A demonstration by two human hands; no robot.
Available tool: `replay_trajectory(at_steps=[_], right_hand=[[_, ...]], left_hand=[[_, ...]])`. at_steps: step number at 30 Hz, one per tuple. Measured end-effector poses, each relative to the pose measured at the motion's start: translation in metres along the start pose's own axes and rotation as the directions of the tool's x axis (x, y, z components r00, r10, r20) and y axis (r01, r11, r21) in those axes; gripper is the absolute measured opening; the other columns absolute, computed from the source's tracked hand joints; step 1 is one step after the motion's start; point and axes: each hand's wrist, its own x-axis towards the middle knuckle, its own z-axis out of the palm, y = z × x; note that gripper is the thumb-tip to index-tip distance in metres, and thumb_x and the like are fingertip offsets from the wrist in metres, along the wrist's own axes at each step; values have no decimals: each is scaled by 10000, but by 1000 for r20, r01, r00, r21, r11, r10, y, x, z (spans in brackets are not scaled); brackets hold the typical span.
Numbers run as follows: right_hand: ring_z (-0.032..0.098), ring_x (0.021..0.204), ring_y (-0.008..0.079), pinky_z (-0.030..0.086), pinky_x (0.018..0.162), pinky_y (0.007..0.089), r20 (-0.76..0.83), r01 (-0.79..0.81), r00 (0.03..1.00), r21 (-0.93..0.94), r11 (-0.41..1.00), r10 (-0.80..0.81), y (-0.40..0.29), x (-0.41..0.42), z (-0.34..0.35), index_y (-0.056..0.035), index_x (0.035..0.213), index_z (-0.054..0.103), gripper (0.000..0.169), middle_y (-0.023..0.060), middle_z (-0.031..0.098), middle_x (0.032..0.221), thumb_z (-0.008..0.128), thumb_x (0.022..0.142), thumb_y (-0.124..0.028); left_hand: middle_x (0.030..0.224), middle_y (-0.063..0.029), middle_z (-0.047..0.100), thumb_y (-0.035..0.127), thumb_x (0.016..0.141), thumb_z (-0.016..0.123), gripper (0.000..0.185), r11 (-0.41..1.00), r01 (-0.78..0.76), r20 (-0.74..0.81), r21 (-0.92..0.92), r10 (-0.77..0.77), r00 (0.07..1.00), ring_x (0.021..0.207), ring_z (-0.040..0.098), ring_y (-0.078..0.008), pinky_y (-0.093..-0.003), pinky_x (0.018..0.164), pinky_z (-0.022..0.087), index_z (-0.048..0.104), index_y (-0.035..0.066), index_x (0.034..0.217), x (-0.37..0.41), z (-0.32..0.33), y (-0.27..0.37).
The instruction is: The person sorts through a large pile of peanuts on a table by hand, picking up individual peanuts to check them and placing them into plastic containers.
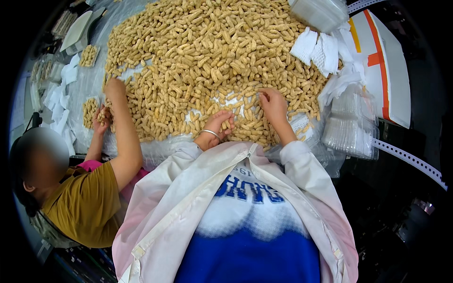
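A wide heap of unshelled peanuts covers the table before me. My left hand, with a metal bangle at the wrist, is curled around a few peanuts at the near edge of the heap. To its right, my right hand reaches over the peanuts, thumb and index finger bent close together by some pods; whether a peanut is pinched between them I cannot tell. White foam netting lies under loose peanuts just right of my right wrist.
A co-worker at left handles peanuts beside a filled tray; another filled tray lies beyond, near a scale. Clear plastic trays, foam net pieces and a white foam box stand at right.
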Motion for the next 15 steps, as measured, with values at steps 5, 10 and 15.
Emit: replay_trajectory(at_steps=[5,10,15], right_hand=[[560,878,303,450,777,401,22,295,955,-132,946,-294,-11,6,17,-62,910,681,182,113,603,919,612,743,-50],[574,857,313,457,744,412,185,416,902,-130,900,-390,-11,-31,21,-51,892,662,164,94,615,919,595,742,-38],[585,829,318,464,730,407,72,222,972,28,975,-224,-4,-28,18,-44,906,652,132,118,618,864,596,788,-65]], left_hand=[[700,-5,522,211,900,590,144,1000,0,-28,16,1,1000,628,518,-115,-199,465,358,545,76,876,-2,4,2],[702,18,552,247,901,588,151,999,-8,-3,31,8,1000,636,551,-102,-189,500,393,572,97,900,1,-5,-2],[703,22,554,257,895,597,150,999,1,51,34,-3,999,643,556,-96,-190,511,397,575,109,897,6,-8,-3]])
